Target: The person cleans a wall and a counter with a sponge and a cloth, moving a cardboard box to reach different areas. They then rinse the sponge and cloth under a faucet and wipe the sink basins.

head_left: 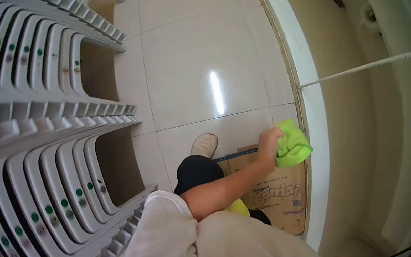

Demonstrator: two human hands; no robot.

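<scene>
My left hand (270,143) is closed around a bright green cloth (293,144), with the arm reaching across in front of my body to the right. The cloth is bunched up and hangs over the right edge of a flattened cardboard box (273,193), close to the white edging strip (320,148). Printed letters on the cardboard read "Combi". Something yellow (237,207) shows partly beneath my forearm. My right hand is out of view.
Stacked light-grey plastic chairs or stools (57,204) with green dots line the left. Pale floor tiles (197,71) stretch ahead, and my shoe (204,145) rests on them. At right, beyond the white strip, a beige wall surface (353,122) carries a thin white pipe or cord (366,67).
</scene>
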